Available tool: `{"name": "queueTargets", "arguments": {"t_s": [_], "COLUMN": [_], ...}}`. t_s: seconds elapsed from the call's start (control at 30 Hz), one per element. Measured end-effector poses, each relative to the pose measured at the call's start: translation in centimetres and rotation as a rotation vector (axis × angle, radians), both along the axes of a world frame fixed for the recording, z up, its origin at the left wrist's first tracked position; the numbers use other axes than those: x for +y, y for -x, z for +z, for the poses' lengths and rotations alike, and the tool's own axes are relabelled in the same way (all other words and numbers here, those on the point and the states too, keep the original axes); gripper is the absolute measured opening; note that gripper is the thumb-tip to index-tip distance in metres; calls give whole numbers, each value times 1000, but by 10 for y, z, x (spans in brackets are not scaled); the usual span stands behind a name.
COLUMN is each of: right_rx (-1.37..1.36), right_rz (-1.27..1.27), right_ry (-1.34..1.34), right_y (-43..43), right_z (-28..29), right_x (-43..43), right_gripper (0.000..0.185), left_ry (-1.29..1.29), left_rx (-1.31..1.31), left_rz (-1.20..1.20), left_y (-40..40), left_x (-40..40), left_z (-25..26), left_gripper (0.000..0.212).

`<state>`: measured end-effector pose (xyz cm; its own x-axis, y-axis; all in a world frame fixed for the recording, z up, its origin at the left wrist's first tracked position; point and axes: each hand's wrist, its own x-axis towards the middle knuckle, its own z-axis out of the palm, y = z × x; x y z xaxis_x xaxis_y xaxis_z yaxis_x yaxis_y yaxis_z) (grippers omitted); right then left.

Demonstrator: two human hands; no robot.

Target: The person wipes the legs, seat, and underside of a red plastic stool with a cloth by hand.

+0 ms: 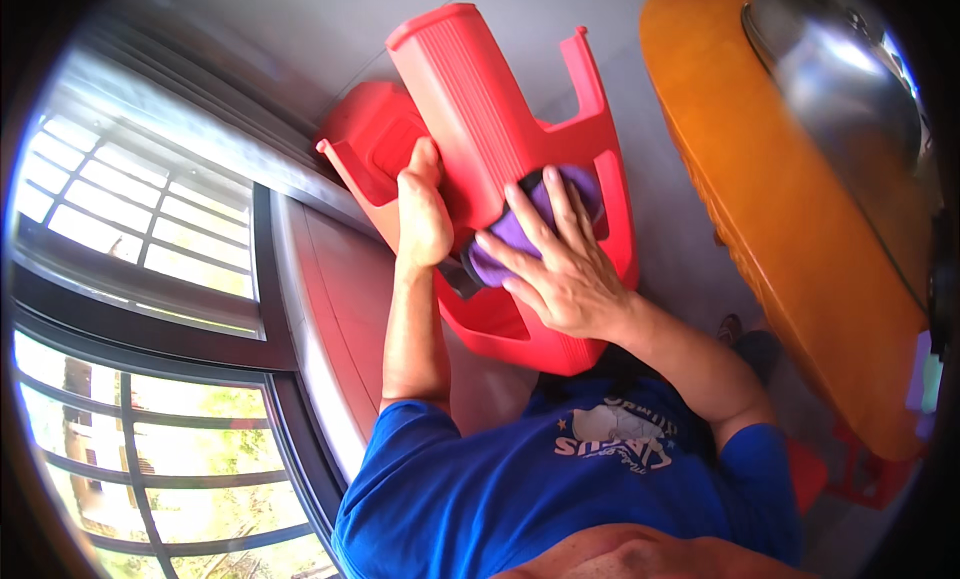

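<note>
A red plastic stool (465,91) is tilted in front of me, one ribbed leg pointing away. On its left side my left hand (424,211) grips the edge of the plastic, thumb up. My right hand (551,260) lies with spread fingers over a purple cloth (510,234) with black parts, pressing it against the stool's ribbed side. The fingers partly cover the cloth, and a dark flap of it sticks out at the lower left. Another red plastic part (375,121) shows behind the stool; whether it belongs to it I cannot tell.
To the right stands an orange-brown wooden table (720,129) with a rounded corner and a shiny dark object (832,69) on top. Barred windows (150,429) line the left. A person's foot (729,328) and red plastic furniture (870,466) show near the table.
</note>
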<state>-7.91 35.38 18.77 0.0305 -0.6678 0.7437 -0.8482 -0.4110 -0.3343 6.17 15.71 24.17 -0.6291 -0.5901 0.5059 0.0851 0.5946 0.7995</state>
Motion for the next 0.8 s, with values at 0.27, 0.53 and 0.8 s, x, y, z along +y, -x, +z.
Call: {"name": "queueTargets", "arguments": {"t_s": [0.27,0.53,0.8], "right_rx": [-156,-260,107], "right_rz": [-205,-437,-622], "right_ry": [415,442,545], "right_y": [65,68,74], "right_z": [115,118,120], "right_x": [-61,-19,-4], "right_gripper": [60,73,66], "left_ry": [512,742,731], "left_rx": [-89,-175,-146], "left_rz": [66,129,69], "left_y": [40,65,80], "left_x": [81,135,153], "left_z": [36,44,35], "left_gripper": [71,55,57]}}
